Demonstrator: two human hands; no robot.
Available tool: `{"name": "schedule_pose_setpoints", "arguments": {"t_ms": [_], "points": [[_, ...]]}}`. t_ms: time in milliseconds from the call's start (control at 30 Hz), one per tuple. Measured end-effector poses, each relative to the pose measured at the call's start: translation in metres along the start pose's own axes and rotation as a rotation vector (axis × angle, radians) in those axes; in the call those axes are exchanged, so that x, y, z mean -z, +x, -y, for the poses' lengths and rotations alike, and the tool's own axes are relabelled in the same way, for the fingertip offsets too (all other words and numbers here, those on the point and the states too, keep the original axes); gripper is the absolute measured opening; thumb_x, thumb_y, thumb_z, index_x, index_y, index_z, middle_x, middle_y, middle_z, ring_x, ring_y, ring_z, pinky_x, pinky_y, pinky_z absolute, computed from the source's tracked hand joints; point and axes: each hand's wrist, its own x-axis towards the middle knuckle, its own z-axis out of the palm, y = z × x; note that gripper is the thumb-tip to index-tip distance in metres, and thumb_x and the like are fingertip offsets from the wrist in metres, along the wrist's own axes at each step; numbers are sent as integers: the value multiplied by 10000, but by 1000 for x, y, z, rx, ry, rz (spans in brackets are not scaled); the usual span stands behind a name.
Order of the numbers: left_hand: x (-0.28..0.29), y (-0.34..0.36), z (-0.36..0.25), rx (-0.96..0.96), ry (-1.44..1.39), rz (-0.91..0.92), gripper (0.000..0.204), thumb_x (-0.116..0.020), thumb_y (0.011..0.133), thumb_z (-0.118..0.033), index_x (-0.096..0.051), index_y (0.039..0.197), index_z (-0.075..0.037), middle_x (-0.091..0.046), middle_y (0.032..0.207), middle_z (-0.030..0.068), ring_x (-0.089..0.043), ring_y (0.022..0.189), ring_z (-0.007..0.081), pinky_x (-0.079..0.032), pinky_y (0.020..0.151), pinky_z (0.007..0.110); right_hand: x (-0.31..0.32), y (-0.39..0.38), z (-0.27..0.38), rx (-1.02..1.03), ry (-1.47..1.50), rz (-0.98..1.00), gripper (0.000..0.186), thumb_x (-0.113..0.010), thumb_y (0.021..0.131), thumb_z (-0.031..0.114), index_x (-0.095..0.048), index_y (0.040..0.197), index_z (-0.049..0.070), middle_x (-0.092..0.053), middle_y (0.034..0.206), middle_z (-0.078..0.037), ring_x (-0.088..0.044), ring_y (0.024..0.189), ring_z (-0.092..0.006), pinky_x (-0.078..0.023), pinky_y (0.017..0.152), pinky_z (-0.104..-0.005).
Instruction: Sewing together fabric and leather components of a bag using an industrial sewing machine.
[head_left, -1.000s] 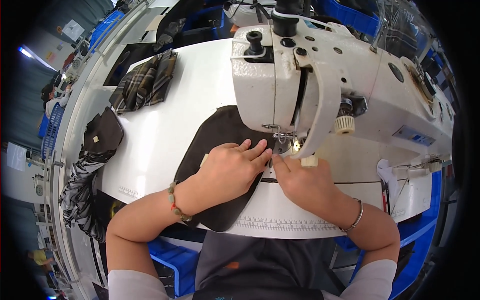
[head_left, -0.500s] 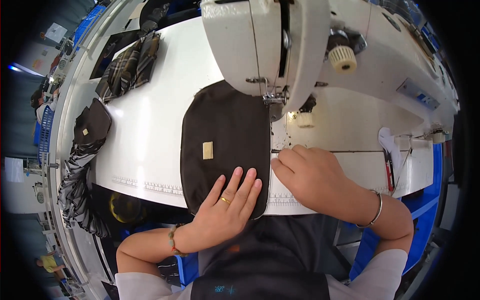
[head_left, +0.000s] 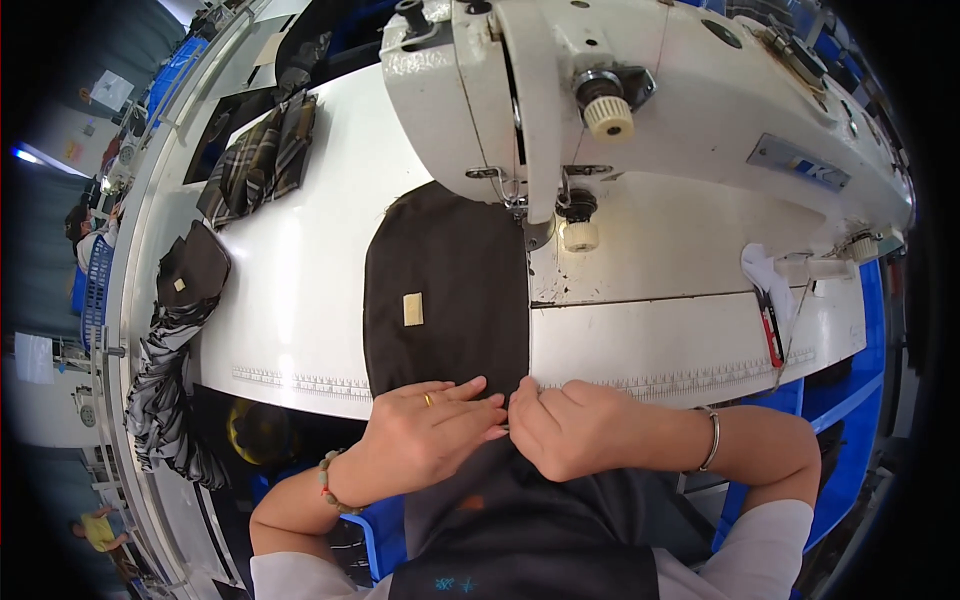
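The dark cloth (head_left: 460, 270) seems partway through the sewing machine (head_left: 690, 110), near edge apparently unstitched; the right hand (head_left: 568, 430) pinches it, the left hand (head_left: 422, 435)'s grip I can't tell.

With the right hand (head_left: 565, 428), makes a curled grip, with the back of the hand upward and the fingers (head_left: 540, 418) folded inward. Whether it closes firmly, is not possible to tell. With the left hand (head_left: 420, 430), reaches to just beside the grip, on its left side, with the fingers almost straight, close together and pointing toward it. Holds the right forearm (head_left: 755, 435) nearly level, to the right of the grip, and the left forearm (head_left: 315, 485) more slanting, lower than the grip. Bends both elbows outward.
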Motion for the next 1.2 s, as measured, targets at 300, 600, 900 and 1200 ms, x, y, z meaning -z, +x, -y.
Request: {"name": "schedule_pose_setpoints", "arguments": {"t_ms": [300,600,900,1200], "points": [[-13,37,19,46,269,133,460,-699,872,-236,-623,1318,-148,-588,1329,87,-522,1315,317,-412,1055,520,-10,6,-2,34,-27,2,169,-620,733,125,-679,797,-19,-673,781,-150,-546,533,-116,-351,478,-215],[-11,59,51,-21,320,70,421,-697,873,-227,-653,1287,-161,-619,1290,66,-554,1288,289,-443,1033,487,-33,11,-30,-25,-72,10,163,-631,724,127,-669,805,-8,-673,803,-159,-541,528,-115,-365,460,-232],[-12,84,81,-58,263,21,399,-689,850,-167,-672,1245,-111,-626,1219,83,-581,1212,295,-464,999,475,-51,13,-57,-112,-68,-10,162,-642,719,98,-672,839,-6,-676,845,-146,-583,553,-126,-422,459,-244],[-11,88,98,-235,175,-93,264,-761,785,-126,-751,1045,-81,-687,1015,40,-679,989,244,-538,822,374,-34,16,-66,-337,70,78,76,-629,756,104,-628,801,43,-573,692,-39,-614,574,-179,-456,477,-313]]}}
